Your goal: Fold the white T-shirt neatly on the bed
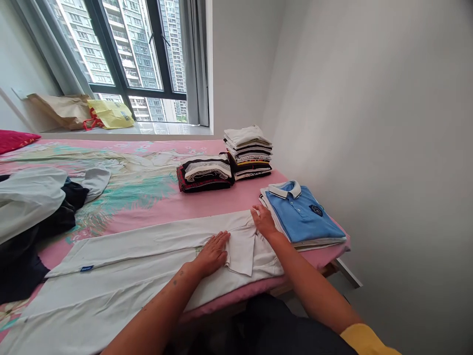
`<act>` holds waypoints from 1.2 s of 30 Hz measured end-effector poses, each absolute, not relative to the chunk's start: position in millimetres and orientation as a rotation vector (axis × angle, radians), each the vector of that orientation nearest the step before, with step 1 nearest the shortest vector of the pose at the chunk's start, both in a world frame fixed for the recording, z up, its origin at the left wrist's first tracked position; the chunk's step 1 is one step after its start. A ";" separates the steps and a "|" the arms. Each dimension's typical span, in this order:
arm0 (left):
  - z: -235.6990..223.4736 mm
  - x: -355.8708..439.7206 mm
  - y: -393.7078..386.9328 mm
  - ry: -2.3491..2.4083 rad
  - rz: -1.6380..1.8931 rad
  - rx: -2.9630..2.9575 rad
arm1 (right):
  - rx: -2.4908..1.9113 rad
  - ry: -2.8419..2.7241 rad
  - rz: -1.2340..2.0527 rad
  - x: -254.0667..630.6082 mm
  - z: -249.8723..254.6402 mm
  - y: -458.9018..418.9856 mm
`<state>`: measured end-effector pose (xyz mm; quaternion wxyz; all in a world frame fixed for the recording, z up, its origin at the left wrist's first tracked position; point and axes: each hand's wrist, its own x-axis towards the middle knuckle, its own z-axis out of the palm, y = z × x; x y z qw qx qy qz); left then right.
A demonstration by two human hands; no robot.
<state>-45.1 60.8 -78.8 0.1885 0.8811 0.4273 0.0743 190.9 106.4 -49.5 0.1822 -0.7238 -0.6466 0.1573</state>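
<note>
A white shirt (148, 256) lies stretched along the bed's near edge, one long side folded inward and a short sleeve (242, 249) laid back over it. A small blue tag (86, 268) shows on its left part. My left hand (214, 254) rests flat on the shirt beside the sleeve, fingers stretched out. At the shirt's far right corner, my right hand (263, 222) touches the cloth with its fingers slightly bent and apart. Just right of that hand sits a folded blue polo shirt (301, 212) with a white collar, on top of other folded light clothes.
Two piles of folded clothes, a low one (205, 175) and a taller one (248, 153), stand farther back on the pink bed (155, 209). Loose clothes (40, 207) lie heaped at left. Paper bags (70, 111) rest on the windowsill. A wall (388, 148) bounds the right side.
</note>
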 end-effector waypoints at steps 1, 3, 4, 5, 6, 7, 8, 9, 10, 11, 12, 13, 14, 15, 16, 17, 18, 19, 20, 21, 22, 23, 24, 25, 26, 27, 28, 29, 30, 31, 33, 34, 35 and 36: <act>-78.7 -45.3 61.8 1.200 0.216 2.465 | -2.036 -1.808 0.466 193.8 -43.1 96.9; -79.2 -44.9 62.9 1.196 0.243 2.438 | -2.040 -1.809 0.569 197.2 -34.7 74.6; -79.9 -44.6 63.1 1.199 0.260 2.421 | -2.049 -1.822 0.637 197.1 -33.1 63.0; -80.8 -44.5 63.2 1.201 0.275 2.403 | -2.061 -1.837 0.706 195.8 -33.0 52.0; -81.7 -44.4 63.2 1.203 0.289 2.386 | -2.073 -1.855 0.767 193.3 -34.2 42.2; -82.5 -44.4 63.3 1.206 0.300 2.373 | -2.090 -1.867 0.827 190.0 -36.4 33.9; -83.2 -44.5 63.6 1.207 0.309 2.362 | -2.108 -1.864 0.885 186.2 -39.2 27.3; -83.6 -44.6 64.0 1.208 0.314 2.355 | -2.121 -1.842 0.943 182.4 -42.2 22.4; -83.8 -44.7 64.5 1.210 0.317 2.349 | -2.122 -1.798 1.007 178.8 -45.2 19.1; -83.8 -44.8 65.0 1.213 0.317 2.344 | -2.114 -1.739 1.075 175.8 -48.1 17.0; -83.6 -44.7 65.6 1.216 0.315 2.339 | -2.097 -1.678 1.137 173.4 -50.8 15.7; -83.4 -44.7 66.1 1.219 0.313 2.335 | -2.076 -1.629 1.187 171.7 -53.1 14.7; -83.2 -44.6 66.6 1.223 0.315 2.333 | -2.057 -1.599 1.221 170.5 -55.0 13.9; -83.2 -44.4 67.0 1.226 0.321 2.333 | -2.051 -1.582 1.244 169.8 -56.4 13.0; -83.3 -44.3 67.5 1.226 0.331 2.336 | -2.054 -1.576 1.258 169.4 -57.4 11.8; -83.6 -44.0 67.8 1.225 0.343 2.339 | -2.059 -1.576 1.268 169.1 -57.7 10.5; -84.0 -43.8 68.2 1.224 0.354 2.342 | -2.058 -1.574 1.280 168.9 -57.6 9.1; -84.5 -43.5 68.5 1.224 0.363 2.342 | -2.053 -1.573 1.294 168.6 -56.9 7.8; -84.8 -43.3 68.7 1.224 0.366 2.340 | -2.046 -1.571 1.304 168.4 -55.9 6.6; -85.0 -43.0 68.8 1.223 0.365 2.337 | -2.039 -1.569 1.310 168.3 -54.7 5.5; -84.9 -42.9 68.6 1.221 0.358 2.334 | -2.036 -1.566 1.309 168.3 -53.7 4.6; -84.6 -42.9 68.2 1.218 0.348 2.334 | -2.037 -1.563 1.303 168.6 -53.0 3.6; -83.9 -43.2 67.6 1.212 0.332 2.338 | -2.041 -1.562 1.295 169.1 -52.8 2.5; -82.8 -43.6 66.9 1.206 0.312 2.349 | -2.047 -1.567 1.285 170.0 -53.2 1.3; -81.4 -44.2 66.2 1.200 0.288 2.365 | -2.055 -1.581 1.276 171.1 -54.1 0.0; -79.6 -44.9 65.7 1.192 0.259 2.383 | -2.061 -1.601 1.268 172.7 -55.4 -1.3; -77.4 -45.6 65.5 1.182 0.227 2.401 | -2.066 -1.625 1.264 174.8 -56.8 -2.3; -74.6 -46.0 65.6 1.170 0.191 2.417 | -2.074 -1.651 1.246 177.4 -57.9 -2.6; -71.3 -45.9 66.1 1.157 0.153 2.429 | -2.077 -1.676 1.198 180.5 -58.4 -2.1; -67.5 -45.1 66.8 1.147 0.117 2.439 | -2.068 -1.694 1.118 184.1 -58.2 -0.5; -59.1 -40.2 67.9 1.142 0.072 2.468 | -1.998 -1.691 0.897 191.5 -55.5 6.7; -55.2 -36.1 67.9 1.143 0.076 2.491 | -1.942 -1.668 0.788 194.8 -53.4 12.1; -52.1 -31.0 67.2 1.146 0.105 2.516 | -1.881 -1.641 0.702 197.2 -51.2 18.6; -50.5 -25.4 65.5 1.154 0.156 2.538 | -1.827 -1.620 0.649 198.7 -49.2 25.9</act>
